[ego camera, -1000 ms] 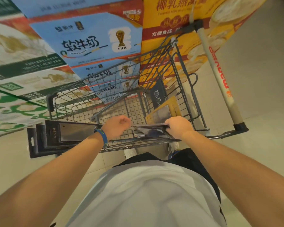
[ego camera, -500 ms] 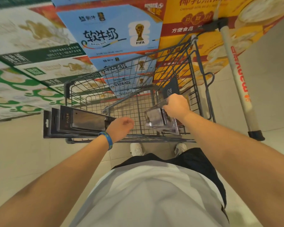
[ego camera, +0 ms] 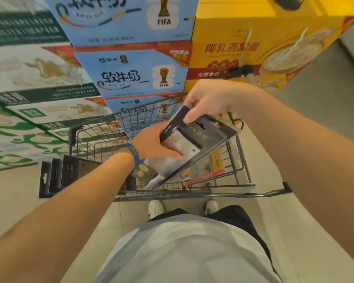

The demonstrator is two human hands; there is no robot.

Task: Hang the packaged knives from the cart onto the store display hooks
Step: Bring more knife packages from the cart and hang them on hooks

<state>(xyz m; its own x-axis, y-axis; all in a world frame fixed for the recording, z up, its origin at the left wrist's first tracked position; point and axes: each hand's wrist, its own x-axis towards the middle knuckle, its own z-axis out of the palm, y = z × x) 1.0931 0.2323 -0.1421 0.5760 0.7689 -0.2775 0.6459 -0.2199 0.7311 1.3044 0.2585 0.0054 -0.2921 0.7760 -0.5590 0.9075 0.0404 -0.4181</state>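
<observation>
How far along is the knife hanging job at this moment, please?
Done: nothing shows as hung; no display hooks are in view. In hand: the right hand pinches the slotted top of a black-carded packaged knife above the grey wire cart, and the left hand holds its lower part. Left: hanging it, plus the stack of black packages at the cart's left and yellow-carded packs inside.

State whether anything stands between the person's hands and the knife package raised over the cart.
Nothing visible does. The right hand pinches the knife package near its hang hole, the left hand holds its lower part, above the cart.
</observation>
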